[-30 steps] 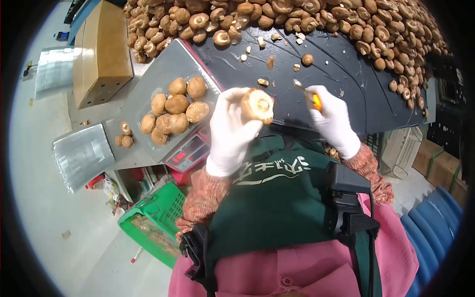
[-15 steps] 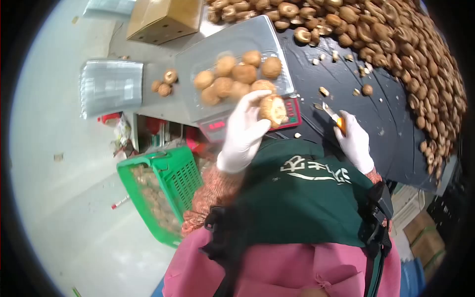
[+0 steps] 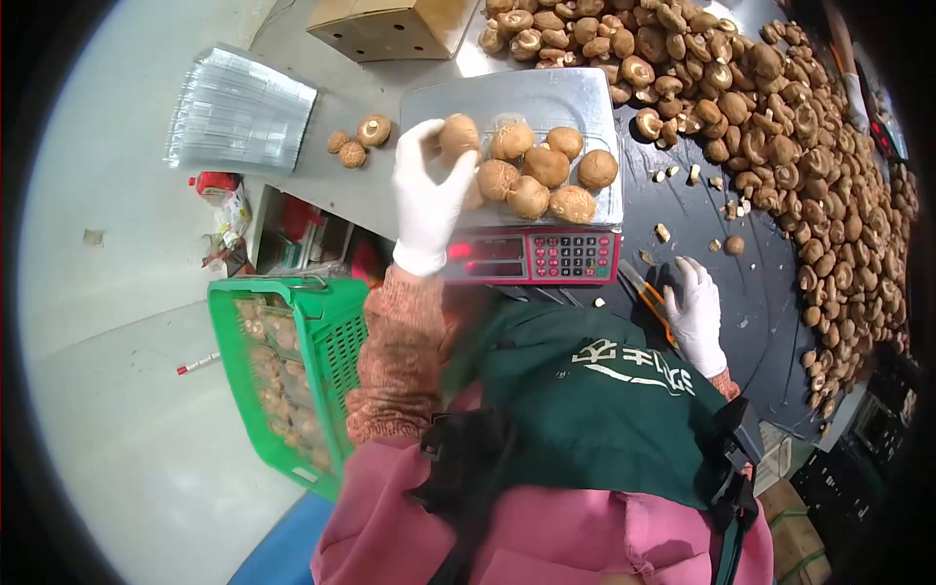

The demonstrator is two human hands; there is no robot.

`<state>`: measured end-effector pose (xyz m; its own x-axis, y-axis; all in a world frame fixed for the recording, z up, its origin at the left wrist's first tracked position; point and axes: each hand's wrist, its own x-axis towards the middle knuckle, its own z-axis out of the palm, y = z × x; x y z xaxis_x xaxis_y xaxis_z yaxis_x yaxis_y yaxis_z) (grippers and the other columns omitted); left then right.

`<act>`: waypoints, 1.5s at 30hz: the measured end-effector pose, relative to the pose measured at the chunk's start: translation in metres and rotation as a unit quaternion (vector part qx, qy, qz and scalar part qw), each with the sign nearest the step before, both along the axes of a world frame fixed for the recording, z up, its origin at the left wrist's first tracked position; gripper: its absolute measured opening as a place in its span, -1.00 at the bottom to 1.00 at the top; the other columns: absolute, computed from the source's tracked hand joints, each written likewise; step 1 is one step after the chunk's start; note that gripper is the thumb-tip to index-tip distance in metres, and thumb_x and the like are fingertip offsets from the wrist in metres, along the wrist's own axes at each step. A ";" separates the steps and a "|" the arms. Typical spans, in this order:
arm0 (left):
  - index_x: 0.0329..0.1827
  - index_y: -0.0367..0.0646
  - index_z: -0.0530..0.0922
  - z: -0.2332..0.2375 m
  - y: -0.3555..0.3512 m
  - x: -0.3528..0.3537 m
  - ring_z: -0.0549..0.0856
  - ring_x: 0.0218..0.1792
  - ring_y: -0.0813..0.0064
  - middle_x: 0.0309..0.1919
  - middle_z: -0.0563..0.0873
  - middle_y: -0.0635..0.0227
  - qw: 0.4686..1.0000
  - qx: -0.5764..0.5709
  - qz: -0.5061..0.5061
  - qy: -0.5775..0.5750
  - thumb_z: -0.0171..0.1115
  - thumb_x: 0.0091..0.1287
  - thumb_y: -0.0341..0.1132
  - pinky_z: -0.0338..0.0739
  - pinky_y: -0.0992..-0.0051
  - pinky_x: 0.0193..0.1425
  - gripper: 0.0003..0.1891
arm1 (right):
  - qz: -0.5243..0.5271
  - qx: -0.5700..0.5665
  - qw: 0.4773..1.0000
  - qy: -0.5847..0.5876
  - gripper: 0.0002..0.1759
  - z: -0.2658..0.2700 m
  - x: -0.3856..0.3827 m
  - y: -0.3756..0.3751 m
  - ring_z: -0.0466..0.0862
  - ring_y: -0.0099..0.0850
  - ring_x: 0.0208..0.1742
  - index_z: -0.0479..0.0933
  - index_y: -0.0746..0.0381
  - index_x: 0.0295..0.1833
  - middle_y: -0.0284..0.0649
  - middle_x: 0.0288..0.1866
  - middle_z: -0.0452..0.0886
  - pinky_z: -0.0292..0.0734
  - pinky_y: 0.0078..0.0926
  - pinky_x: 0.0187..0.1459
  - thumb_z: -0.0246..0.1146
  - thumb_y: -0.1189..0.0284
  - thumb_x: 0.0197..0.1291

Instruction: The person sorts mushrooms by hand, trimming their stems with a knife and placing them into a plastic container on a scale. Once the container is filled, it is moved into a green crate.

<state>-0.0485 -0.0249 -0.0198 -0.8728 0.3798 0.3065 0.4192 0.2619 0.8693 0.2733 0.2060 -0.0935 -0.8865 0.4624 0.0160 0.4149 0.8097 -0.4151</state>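
Though half hidden by curled, white-gloved fingers, a round tan mushroom point(image 3: 458, 135) is gripped by the left hand point(image 3: 427, 195) above the steel scale pan point(image 3: 546, 93), beside other caps point(image 3: 546, 166). An orange-handled knife point(image 3: 645, 295) is clasped in the right hand point(image 3: 694, 304), its blade barely discernible.

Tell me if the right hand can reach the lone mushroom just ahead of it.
Probably yes: the lone mushroom lies near the right hand, bare mat between, though its fingers hold a knife.
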 end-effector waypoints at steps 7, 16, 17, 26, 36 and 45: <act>0.36 -0.22 0.51 0.001 0.003 -0.028 0.67 0.18 0.20 0.16 0.67 0.09 0.960 -0.196 -0.130 0.153 0.37 0.28 -0.37 0.50 0.32 0.33 -0.45 | -0.014 -0.003 1.000 0.006 -0.42 0.008 0.001 -0.010 0.58 -0.02 0.20 0.44 0.25 0.32 -0.02 0.27 0.55 0.49 -0.17 0.23 0.36 0.47 0.16; 0.40 -0.30 0.47 0.012 -0.044 -0.048 0.59 0.32 0.37 0.26 0.65 0.14 0.991 -0.066 -0.087 -0.083 0.30 0.39 -0.41 0.41 0.37 0.44 -0.49 | 0.022 -0.086 0.989 0.117 -0.52 0.059 -0.072 0.010 0.64 -0.15 0.15 0.49 0.25 0.26 -0.06 0.12 0.62 0.51 -0.25 0.18 0.31 0.57 0.20; 0.40 -0.30 0.47 0.011 -0.046 -0.048 0.59 0.32 0.35 0.26 0.65 0.13 0.990 -0.086 -0.093 -0.062 0.32 0.37 -0.40 0.40 0.36 0.45 -0.47 | 0.037 -0.085 0.986 0.139 -0.54 0.069 -0.092 0.011 0.65 -0.16 0.13 0.50 0.26 0.24 -0.06 0.09 0.63 0.52 -0.26 0.18 0.31 0.59 0.19; 0.42 -0.36 0.40 -0.008 -0.016 -0.022 0.54 0.36 0.20 0.30 0.59 0.02 0.980 -0.160 -0.117 0.026 0.40 0.21 -0.43 0.35 0.30 0.49 -0.33 | 0.286 -0.013 0.942 0.177 -0.70 0.098 -0.280 -0.060 0.69 0.00 0.01 0.60 0.22 0.03 0.00 0.03 0.67 0.58 -0.08 0.01 0.27 0.44 0.16; 0.47 -0.37 0.36 -0.018 -0.019 -0.012 0.43 0.44 0.19 0.43 0.46 0.03 0.981 -0.162 -0.104 -0.010 0.23 0.45 -0.40 0.20 0.26 0.57 -0.45 | -0.011 -0.015 0.983 0.184 -0.64 0.072 -0.089 0.027 0.68 -0.04 -0.16 0.57 0.20 0.06 -0.13 -0.19 0.66 0.59 -0.15 -0.11 0.33 0.43 0.10; 0.52 -0.32 0.31 0.021 0.022 -0.005 0.44 0.45 0.22 0.46 0.44 0.03 0.966 -0.247 -0.005 0.073 0.11 0.57 -0.27 0.24 0.29 0.55 -0.47 | -0.343 0.011 0.841 -0.418 -0.52 0.049 0.267 0.034 0.70 -0.10 -0.11 0.57 0.17 0.15 -0.13 -0.12 0.69 0.58 -0.11 -0.02 0.36 0.16 0.17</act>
<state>-0.0535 -0.0026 0.0016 -0.8290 0.5201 0.2054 0.5331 0.6243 0.5710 0.5404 0.2400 -0.0442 -0.1160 0.8773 -0.4657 0.9274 0.2636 0.2656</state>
